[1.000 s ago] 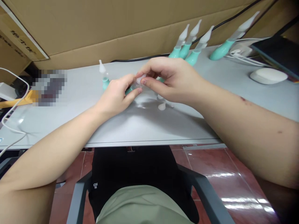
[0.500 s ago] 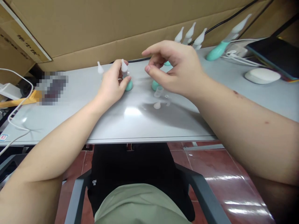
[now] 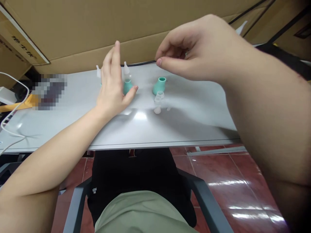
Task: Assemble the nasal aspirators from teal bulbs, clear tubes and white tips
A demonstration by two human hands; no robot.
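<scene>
Upright, assembled aspirator (image 3: 126,80) tip up, long axis vertical, by left hand (image 3: 112,87).

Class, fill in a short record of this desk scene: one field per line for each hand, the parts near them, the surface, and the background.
Left hand: open, fingers spread, beside an assembled teal bulb with a white tip
Right hand: raised above the desk, fingers pinched; what it pinches cannot be told
Loose parts: open teal bulb, clear tube, small white piece
Surface: grey desk
Background: cardboard boxes, black cable
</scene>
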